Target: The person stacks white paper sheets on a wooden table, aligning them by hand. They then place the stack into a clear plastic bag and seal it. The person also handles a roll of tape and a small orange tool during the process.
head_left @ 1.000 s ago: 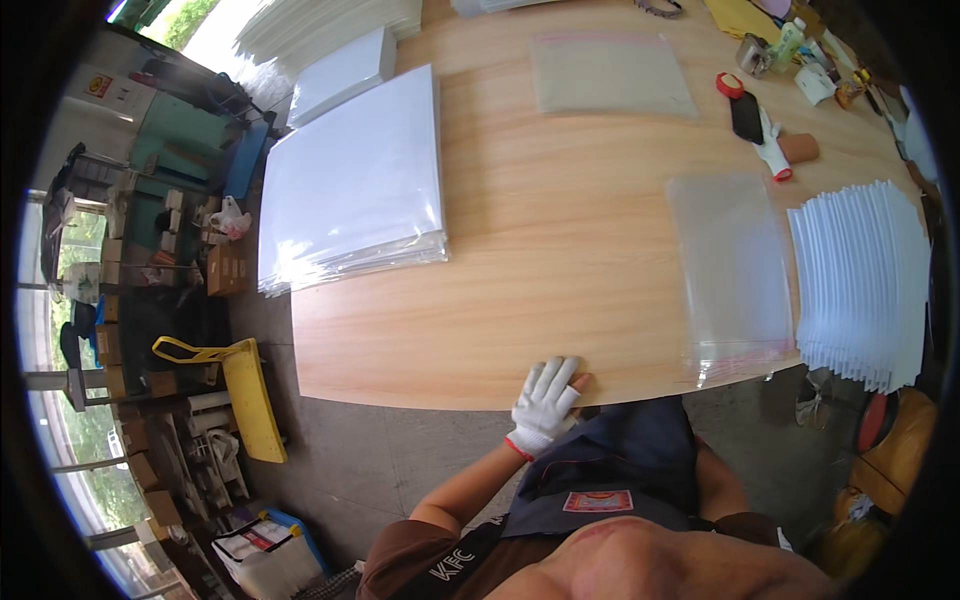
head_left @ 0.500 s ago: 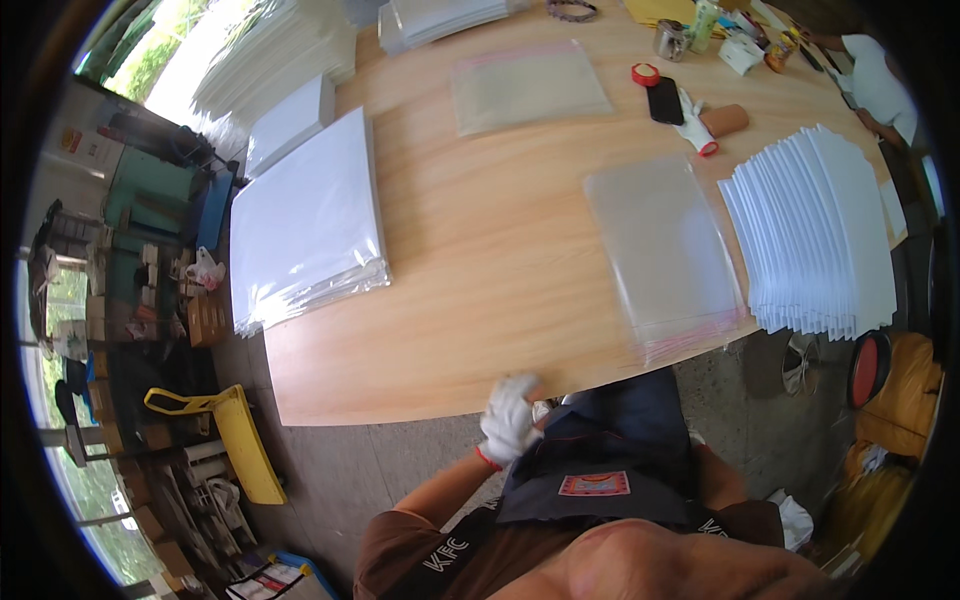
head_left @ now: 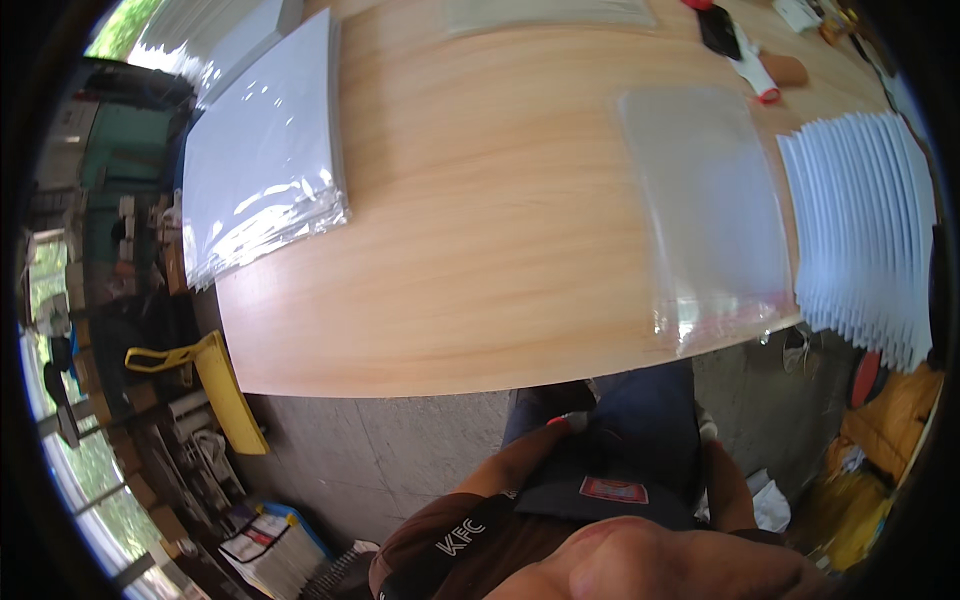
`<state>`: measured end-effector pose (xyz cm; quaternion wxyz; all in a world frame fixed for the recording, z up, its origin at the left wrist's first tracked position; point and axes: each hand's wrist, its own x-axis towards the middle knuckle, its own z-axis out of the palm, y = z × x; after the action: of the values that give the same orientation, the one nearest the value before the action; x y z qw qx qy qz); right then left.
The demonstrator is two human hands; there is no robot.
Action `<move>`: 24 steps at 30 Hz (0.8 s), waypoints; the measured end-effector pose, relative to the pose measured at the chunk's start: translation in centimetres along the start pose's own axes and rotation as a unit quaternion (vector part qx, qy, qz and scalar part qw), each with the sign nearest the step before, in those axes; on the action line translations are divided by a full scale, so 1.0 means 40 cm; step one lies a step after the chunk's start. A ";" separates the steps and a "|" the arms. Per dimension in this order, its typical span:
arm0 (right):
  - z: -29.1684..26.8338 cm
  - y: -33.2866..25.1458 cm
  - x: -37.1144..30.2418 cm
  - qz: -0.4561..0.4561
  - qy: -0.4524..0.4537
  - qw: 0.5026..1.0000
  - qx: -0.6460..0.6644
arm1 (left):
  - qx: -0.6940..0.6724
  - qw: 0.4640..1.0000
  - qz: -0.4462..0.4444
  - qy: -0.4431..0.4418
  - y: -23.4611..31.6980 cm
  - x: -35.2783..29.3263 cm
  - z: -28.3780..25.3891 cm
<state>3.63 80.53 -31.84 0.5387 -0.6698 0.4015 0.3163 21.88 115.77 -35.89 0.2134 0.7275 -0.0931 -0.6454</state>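
Observation:
My left hand (head_left: 574, 421), in a white glove with a red cuff, is down below the table's near edge against the front of my dark apron (head_left: 640, 440). Its fingers are mostly hidden by the apron. My right hand (head_left: 707, 426), also white-gloved, hangs at the apron's right side, its fingers out of sight. Both hands are off the wooden table (head_left: 480, 250). Nearest on the tabletop lies a pile of clear plastic bags (head_left: 710, 210) at the right. Beside it a fanned stack of white paper pieces (head_left: 860, 230) reaches the table's right edge.
Clear-wrapped white packs (head_left: 270, 150) are stacked at the left. More clear bags (head_left: 550, 12) lie at the far edge of view, with a black phone (head_left: 718, 32) and a white glove (head_left: 752, 72) at the far right. A yellow-framed cart (head_left: 230, 395) stands on the floor at the left.
My left hand has come off the table's near edge and dropped down to the apron. The view has tilted lower, so the far tabletop things have moved up or out of sight.

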 end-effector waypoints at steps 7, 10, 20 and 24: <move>-0.215 0.469 0.098 -0.126 -0.088 0.977 0.150 | -0.045 0.998 0.006 -0.052 0.027 -0.022 0.120; -0.079 0.399 0.088 -0.139 -0.149 0.910 0.362 | -0.031 0.999 -0.012 -0.038 0.003 -0.041 0.126; -0.069 -0.071 0.000 0.073 0.033 0.992 0.100 | 0.005 0.999 0.024 0.028 -0.009 -0.035 0.131; -0.129 -0.131 0.038 0.014 0.029 0.997 -0.066 | 0.071 0.968 0.140 0.196 0.007 -0.045 0.069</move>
<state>8.92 75.71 -29.56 0.4768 -0.7069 0.4047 0.3304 18.96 115.73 -34.37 0.2629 0.8327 -0.1960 -0.4461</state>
